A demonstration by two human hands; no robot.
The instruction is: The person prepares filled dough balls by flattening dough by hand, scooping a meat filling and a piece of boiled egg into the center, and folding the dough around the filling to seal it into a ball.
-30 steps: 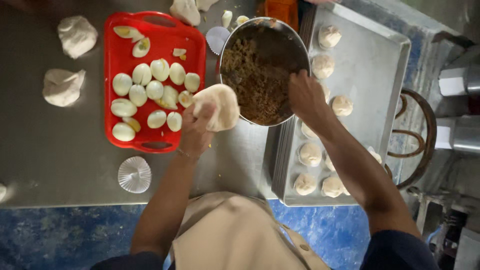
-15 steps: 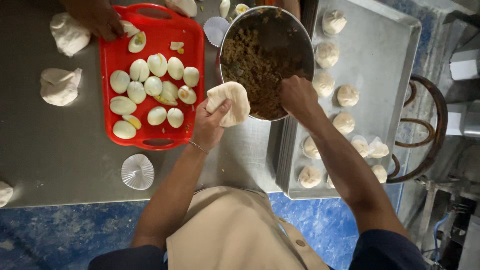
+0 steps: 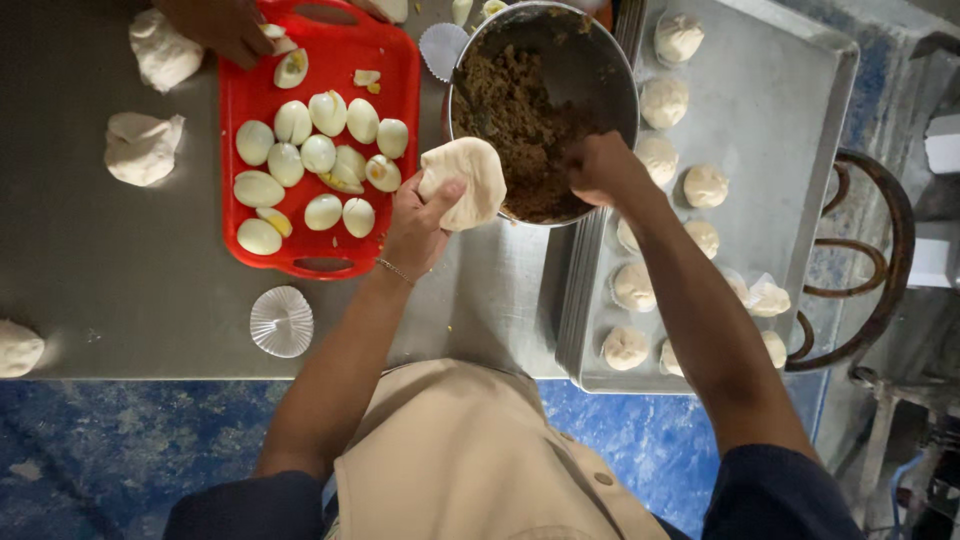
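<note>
We judge the work to be somewhere in the middle: on the metal tray [image 3: 800, 110] at our right already lie about a dozen closed, round filled buns [image 3: 705, 185], some of them in paper cups, while on the bench [image 3: 130, 290] at our left three lumps of raw dough [image 3: 140, 147] wait, well apart from each other, and one empty fluted paper cup [image 3: 281, 321] stands near the bench edge. The red tray [image 3: 395, 150] holds many halved boiled eggs [image 3: 318, 153], so much egg is left, and the steel bowl [image 3: 585, 75] holds a good heap of brown minced filling [image 3: 510, 125]. Our left hand [image 3: 418, 222] is half closed under a flattened dough round [image 3: 463, 183]; the fingers cup it from below and the thumb lies on its edge, and it is held in the air just beside the bowl rim, between the red tray and the bowl. This round looks bare, with no filling on it that we can see. Our right hand [image 3: 598, 168] is down inside the bowl, the fingers curled together into the filling; whether it already pinches a portion we cannot tell, because the fingertips are hidden. At the far corner of the red tray another person's hand [image 3: 215, 25] rests on an egg half
</note>
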